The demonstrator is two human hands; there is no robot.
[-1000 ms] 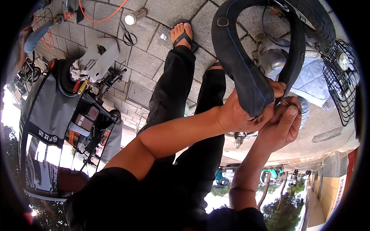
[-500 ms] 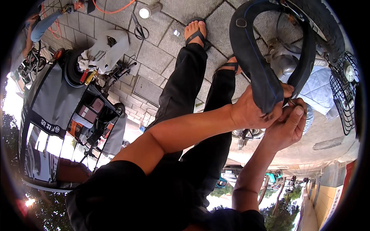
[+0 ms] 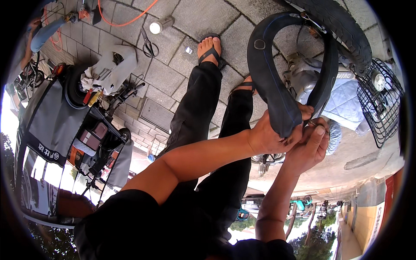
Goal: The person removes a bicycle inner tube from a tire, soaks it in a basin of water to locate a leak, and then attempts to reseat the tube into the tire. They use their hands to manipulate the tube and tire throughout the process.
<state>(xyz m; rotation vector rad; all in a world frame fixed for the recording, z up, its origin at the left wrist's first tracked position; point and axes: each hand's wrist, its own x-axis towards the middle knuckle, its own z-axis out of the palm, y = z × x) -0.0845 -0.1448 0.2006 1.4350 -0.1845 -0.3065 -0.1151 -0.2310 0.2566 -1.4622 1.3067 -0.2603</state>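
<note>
STEP: a black rubber inner tube (image 3: 277, 95) is being held up in front of the person and worked at its lower bend | LEFT: left hand (image 3: 271, 138) is being clamped around the limp, matte tube | RIGHT: right hand (image 3: 310, 147) is being pinched at its underside | NEXT: a steady grip is judged needed | NEAR: treaded tyre (image 3: 342, 26), wire basket (image 3: 379, 104)

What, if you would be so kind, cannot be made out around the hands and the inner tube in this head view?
- Left hand: its palm and fingertips, covered by the black inner tube.
- Right hand: whatever it pinches, too small and hidden by the fingers.
- Tyre: cut off by the picture's upper rim.
</note>
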